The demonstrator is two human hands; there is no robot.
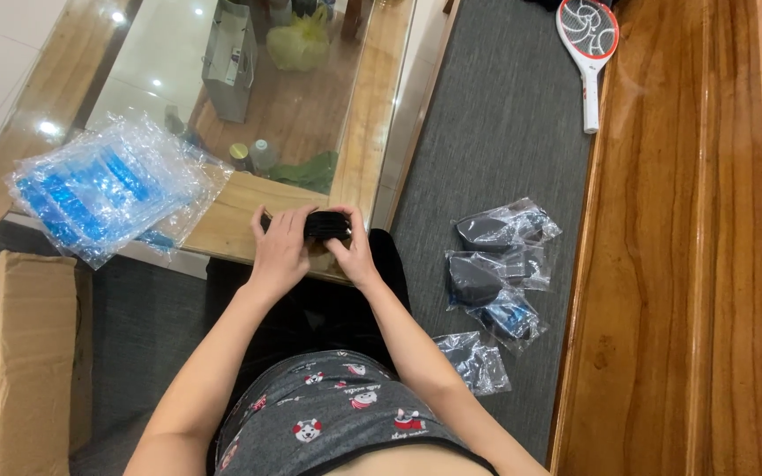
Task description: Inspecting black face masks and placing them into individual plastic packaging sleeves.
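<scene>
1. The left hand and the right hand meet over the near edge of the glass-topped wooden surface, both closed on one small black oblong object.
2. The left grip wraps the object's left end, fingers curled over its top; the right grip pinches its right end, thumb near and fingers on the far side. What kind of object it is cannot be told.
3. The black object sits between the two hands, just above the surface's near wooden rim and in front of the person's lap.
4. To the left, on the surface, lies a loose stack of clear plastic bags with blue printing, partly overhanging the near edge.
5. Near left, a brown cardboard box stands on the grey carpet.
6. To the right on the carpet lies a cluster of clear plastic bags holding dark items, well apart from the hands; one flatter bag lies nearer.
7. Far right, a red-and-white racket-shaped swatter lies on the carpet beside a long polished wooden bench.
</scene>
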